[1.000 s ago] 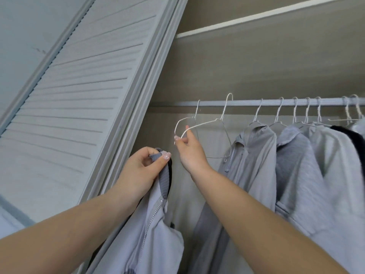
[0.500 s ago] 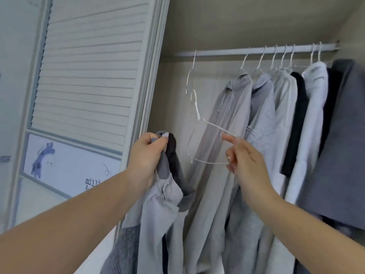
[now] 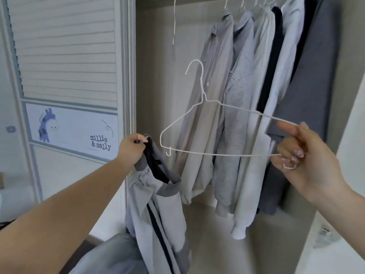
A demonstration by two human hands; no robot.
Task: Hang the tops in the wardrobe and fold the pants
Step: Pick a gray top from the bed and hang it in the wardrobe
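Observation:
My left hand [image 3: 132, 148] grips the collar of a light grey zip jacket [image 3: 158, 210] with dark trim, which hangs down in front of the open wardrobe. My right hand [image 3: 302, 157] pinches the right end of a white wire hanger [image 3: 205, 127], held free in the air just right of the jacket's collar. The hanger's hook points up and its left end nearly reaches the collar.
Several grey, white and dark tops [image 3: 246, 107] hang in the wardrobe behind the hanger. One bare white hanger [image 3: 174, 22] hangs at the top left. A louvred wardrobe door [image 3: 65, 50] with a cartoon panel [image 3: 73, 133] stands left. Grey pants [image 3: 110, 256] lie below.
My right hand has taken the hanger off the rail and brought it down and to the right. The view has dropped. My left hand still holds the jacket's collar.

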